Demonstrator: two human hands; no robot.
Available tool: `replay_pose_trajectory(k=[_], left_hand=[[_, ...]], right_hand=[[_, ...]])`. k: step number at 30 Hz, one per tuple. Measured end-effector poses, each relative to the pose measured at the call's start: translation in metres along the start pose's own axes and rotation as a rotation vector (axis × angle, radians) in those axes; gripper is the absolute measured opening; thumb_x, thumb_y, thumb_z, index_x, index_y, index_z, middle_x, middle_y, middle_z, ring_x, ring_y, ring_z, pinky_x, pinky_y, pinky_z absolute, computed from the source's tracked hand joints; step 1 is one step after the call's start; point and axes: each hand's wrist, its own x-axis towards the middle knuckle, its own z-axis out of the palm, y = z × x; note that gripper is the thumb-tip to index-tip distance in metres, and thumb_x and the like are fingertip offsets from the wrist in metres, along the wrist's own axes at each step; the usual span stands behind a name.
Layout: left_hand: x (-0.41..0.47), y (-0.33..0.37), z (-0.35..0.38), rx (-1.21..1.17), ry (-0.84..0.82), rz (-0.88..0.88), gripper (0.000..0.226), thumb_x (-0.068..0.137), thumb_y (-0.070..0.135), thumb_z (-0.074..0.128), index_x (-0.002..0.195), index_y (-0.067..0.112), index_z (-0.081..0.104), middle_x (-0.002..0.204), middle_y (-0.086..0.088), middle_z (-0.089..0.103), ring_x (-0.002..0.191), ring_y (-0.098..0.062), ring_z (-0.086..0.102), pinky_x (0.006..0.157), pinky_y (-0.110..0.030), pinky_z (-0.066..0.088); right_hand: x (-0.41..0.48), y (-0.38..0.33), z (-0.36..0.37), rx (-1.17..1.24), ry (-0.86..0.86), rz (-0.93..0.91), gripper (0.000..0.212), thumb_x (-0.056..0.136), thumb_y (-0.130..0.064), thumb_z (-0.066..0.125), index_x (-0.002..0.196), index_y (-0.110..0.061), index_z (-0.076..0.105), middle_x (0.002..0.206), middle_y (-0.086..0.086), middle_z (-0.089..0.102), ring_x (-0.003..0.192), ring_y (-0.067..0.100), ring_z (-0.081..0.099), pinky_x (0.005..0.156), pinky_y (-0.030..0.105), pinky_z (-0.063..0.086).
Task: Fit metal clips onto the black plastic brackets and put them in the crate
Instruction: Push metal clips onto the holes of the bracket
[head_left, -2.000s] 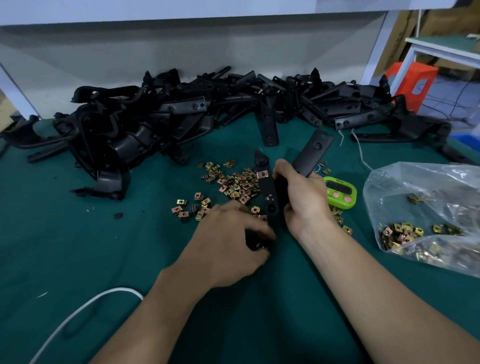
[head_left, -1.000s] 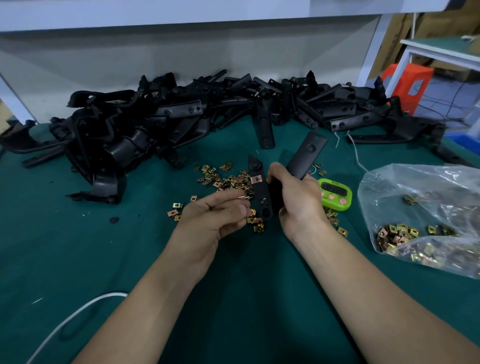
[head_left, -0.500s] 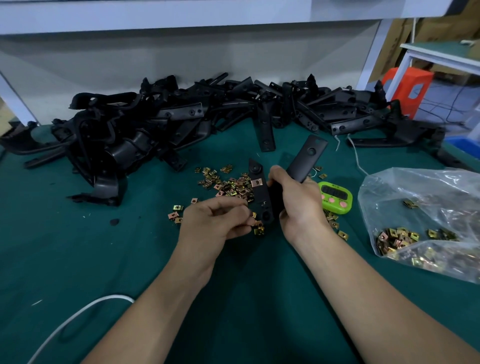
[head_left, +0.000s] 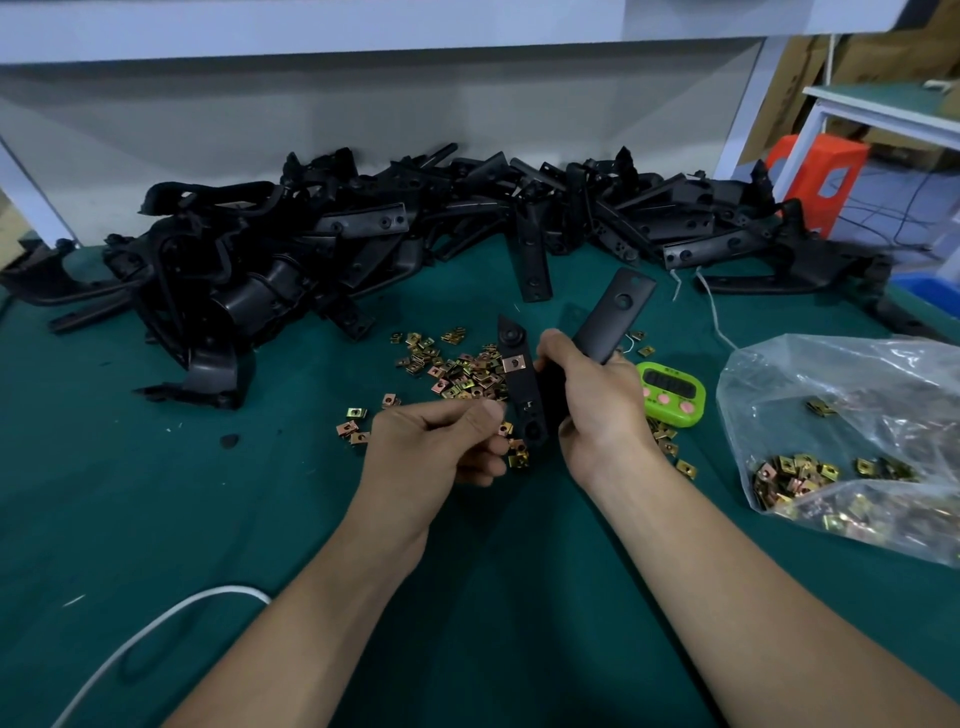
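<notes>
Above the green table (head_left: 156, 519), the left hand (head_left: 436, 452) has lifted, apparently pinching a small brass metal clip (head_left: 506, 428); the right hand (head_left: 597, 405) keeps its grip around the long black plastic bracket (head_left: 524, 395), ready for fitting.

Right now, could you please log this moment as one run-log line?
right hand: grips bracket; clip: one fitted on bracket; left hand: curled beside bracket, contents unseen

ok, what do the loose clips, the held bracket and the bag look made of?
Loose clips: likely plated sheet metal, shiny, gold to copper tints. Bracket: seemingly moulded plastic, matte black, soft sheen, rounded edges. Bag: thin clear plastic film, crinkled, glossy highlights, contents visible through it.
</notes>
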Motion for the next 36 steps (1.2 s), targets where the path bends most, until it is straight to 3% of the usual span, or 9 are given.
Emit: replay_pose_trajectory(k=[3, 6, 9, 17, 22, 25, 29, 33, 36], left_hand=[[0.001, -0.001, 0.000, -0.035, -0.001, -0.001, 0.009, 0.076, 0.012, 0.082, 0.084, 0.014, 0.083, 0.078, -0.012, 0.076, 0.069, -0.016, 0.072, 0.064, -0.022, 0.058], [0.002, -0.002, 0.001, -0.064, 0.043, -0.020, 0.020, 0.082, -0.007, 0.076, 0.083, 0.013, 0.082, 0.079, -0.009, 0.076, 0.073, -0.016, 0.074, 0.067, -0.022, 0.059], [0.001, -0.001, 0.002, -0.088, 0.049, -0.049, 0.019, 0.086, -0.004, 0.074, 0.094, 0.013, 0.077, 0.084, -0.009, 0.078, 0.078, -0.019, 0.076, 0.064, -0.024, 0.059], [0.000, 0.000, 0.004, -0.152, -0.010, -0.081, 0.014, 0.090, 0.003, 0.070, 0.093, 0.012, 0.079, 0.092, -0.014, 0.079, 0.082, -0.021, 0.077, 0.066, -0.024, 0.059], [0.000, -0.001, 0.005, -0.194, 0.012, -0.094, 0.012, 0.089, 0.002, 0.071, 0.095, 0.010, 0.077, 0.087, -0.012, 0.078, 0.076, -0.019, 0.076, 0.065, -0.025, 0.060], [0.000, -0.002, 0.007, -0.210, 0.036, -0.083, 0.012, 0.091, 0.003, 0.068, 0.099, 0.009, 0.076, 0.087, -0.009, 0.078, 0.077, -0.017, 0.076, 0.067, -0.024, 0.060], [-0.004, -0.003, 0.011, -0.191, 0.022, -0.060, 0.013, 0.091, 0.003, 0.070, 0.098, 0.010, 0.077, 0.087, -0.008, 0.078, 0.080, -0.014, 0.074, 0.072, -0.022, 0.059], [-0.004, -0.005, 0.011, -0.036, 0.015, -0.016, 0.016, 0.086, 0.002, 0.076, 0.100, 0.010, 0.078, 0.088, -0.014, 0.078, 0.079, -0.017, 0.074, 0.071, -0.022, 0.058], [-0.002, -0.002, 0.009, -0.040, 0.017, -0.016, 0.023, 0.083, -0.001, 0.077, 0.104, 0.008, 0.076, 0.087, -0.016, 0.078, 0.077, -0.017, 0.074, 0.071, -0.021, 0.058]], right_hand=[[0.001, 0.001, 0.000, 0.000, 0.004, -0.007, 0.018, 0.087, -0.015, 0.077, 0.093, -0.008, 0.061, 0.065, 0.003, 0.065, 0.053, 0.021, 0.063, 0.049, 0.030, 0.052], [0.001, 0.002, 0.001, -0.007, 0.001, -0.016, 0.017, 0.086, -0.015, 0.076, 0.088, -0.010, 0.060, 0.064, 0.003, 0.064, 0.054, 0.022, 0.063, 0.053, 0.035, 0.054], [0.001, 0.002, 0.001, -0.015, -0.005, -0.016, 0.016, 0.086, -0.016, 0.076, 0.085, -0.011, 0.061, 0.066, 0.004, 0.064, 0.054, 0.022, 0.063, 0.052, 0.034, 0.054], [-0.001, 0.001, 0.001, -0.008, -0.055, -0.045, 0.020, 0.088, -0.017, 0.076, 0.073, -0.015, 0.063, 0.063, 0.002, 0.064, 0.052, 0.018, 0.062, 0.047, 0.027, 0.049], [-0.003, 0.003, 0.004, -0.005, -0.076, -0.078, 0.018, 0.089, -0.018, 0.075, 0.095, -0.007, 0.062, 0.063, 0.001, 0.063, 0.053, 0.016, 0.061, 0.047, 0.026, 0.048], [-0.004, 0.005, 0.005, 0.018, -0.080, -0.107, 0.020, 0.091, -0.019, 0.074, 0.098, -0.005, 0.060, 0.063, 0.001, 0.063, 0.053, 0.016, 0.060, 0.047, 0.026, 0.049], [-0.004, 0.006, 0.003, -0.008, -0.012, -0.185, 0.024, 0.090, -0.022, 0.075, 0.092, -0.004, 0.060, 0.062, 0.003, 0.061, 0.052, 0.018, 0.058, 0.047, 0.027, 0.048], [-0.003, 0.006, 0.002, -0.056, 0.006, -0.255, 0.028, 0.089, -0.020, 0.075, 0.065, -0.012, 0.064, 0.059, 0.005, 0.061, 0.052, 0.020, 0.055, 0.050, 0.030, 0.048], [-0.004, 0.006, 0.002, -0.054, -0.017, -0.229, 0.022, 0.089, -0.022, 0.075, 0.081, -0.004, 0.064, 0.062, 0.006, 0.061, 0.053, 0.021, 0.056, 0.050, 0.031, 0.050]])
